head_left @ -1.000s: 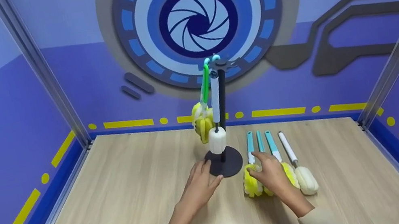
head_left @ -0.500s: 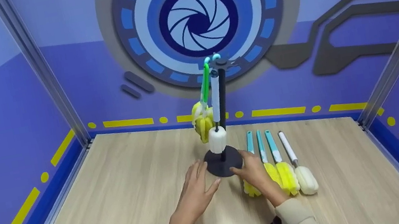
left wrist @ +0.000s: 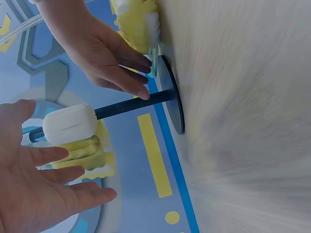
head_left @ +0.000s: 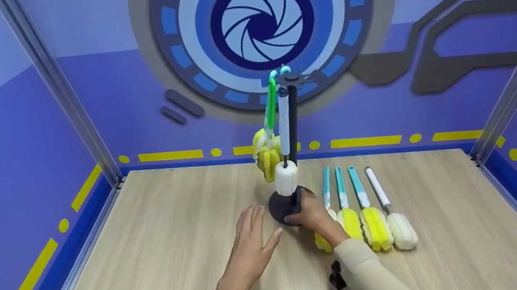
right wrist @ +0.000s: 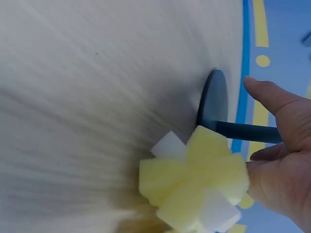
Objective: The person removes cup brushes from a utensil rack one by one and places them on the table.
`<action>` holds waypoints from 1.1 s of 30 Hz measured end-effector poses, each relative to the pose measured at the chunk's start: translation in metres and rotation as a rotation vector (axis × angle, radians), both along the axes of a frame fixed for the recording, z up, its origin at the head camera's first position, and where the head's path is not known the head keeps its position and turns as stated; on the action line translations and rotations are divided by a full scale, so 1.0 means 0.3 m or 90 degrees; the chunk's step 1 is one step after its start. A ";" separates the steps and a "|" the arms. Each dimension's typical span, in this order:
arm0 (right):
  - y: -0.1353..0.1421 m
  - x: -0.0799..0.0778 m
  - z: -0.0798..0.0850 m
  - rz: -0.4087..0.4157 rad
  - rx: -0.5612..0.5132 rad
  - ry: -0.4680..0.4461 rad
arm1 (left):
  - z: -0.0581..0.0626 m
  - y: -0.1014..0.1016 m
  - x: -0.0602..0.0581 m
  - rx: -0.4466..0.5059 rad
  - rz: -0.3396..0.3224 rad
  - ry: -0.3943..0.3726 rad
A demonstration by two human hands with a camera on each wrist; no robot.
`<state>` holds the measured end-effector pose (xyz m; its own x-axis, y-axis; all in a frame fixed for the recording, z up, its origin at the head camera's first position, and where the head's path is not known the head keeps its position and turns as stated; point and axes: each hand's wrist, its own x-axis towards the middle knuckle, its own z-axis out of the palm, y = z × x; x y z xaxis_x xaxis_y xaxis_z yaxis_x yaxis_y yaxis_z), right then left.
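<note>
A black stand (head_left: 280,210) with a round base and upright pole stands in the middle of the table, with sponge brushes hung from its top. One hanging brush has a white sponge (head_left: 287,178); behind it hang brushes with yellow sponges (head_left: 269,161). My right hand (head_left: 314,212) is at the foot of the pole above the base, thumb and fingers spread about the pole; a firm grip is not visible. My left hand (head_left: 251,242) is left of the base, apart from it, fingers extended and holding nothing, as the left wrist view shows its spread fingers (left wrist: 90,196).
Right of the stand, several brushes lie side by side: yellow-sponge brushes (head_left: 351,224) with teal handles and a white-sponge brush (head_left: 402,231). The leftmost is partly behind my right forearm. Blue patterned walls and metal posts (head_left: 63,94) enclose the wooden table (head_left: 153,270).
My right hand has moved left from above the lying brushes to the stand's pole. My left hand has stayed left of the base, shifting slightly. The stand remains in place.
</note>
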<state>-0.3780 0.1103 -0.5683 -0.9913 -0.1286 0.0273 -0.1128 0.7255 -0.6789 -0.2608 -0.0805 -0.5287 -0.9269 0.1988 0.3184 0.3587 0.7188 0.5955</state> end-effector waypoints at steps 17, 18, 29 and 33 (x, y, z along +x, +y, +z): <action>-0.067 -0.041 -0.038 -0.086 0.092 -0.057 | 0.015 0.012 0.009 0.013 -0.005 0.027; -0.066 -0.042 -0.040 -0.089 0.095 -0.067 | 0.015 0.014 0.010 0.011 -0.006 0.023; -0.028 -0.055 -0.095 -0.060 0.124 -0.068 | 0.024 0.024 0.002 -0.005 -0.014 0.033; -0.022 -0.052 -0.111 -0.049 0.146 -0.062 | 0.024 0.027 0.000 -0.007 -0.016 0.040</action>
<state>-0.3937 0.1036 -0.6016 -0.9949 -0.0447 -0.0901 0.0065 0.8655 -0.5009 -0.2609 -0.0724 -0.5214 -0.9000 0.2251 0.3733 0.4126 0.7160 0.5630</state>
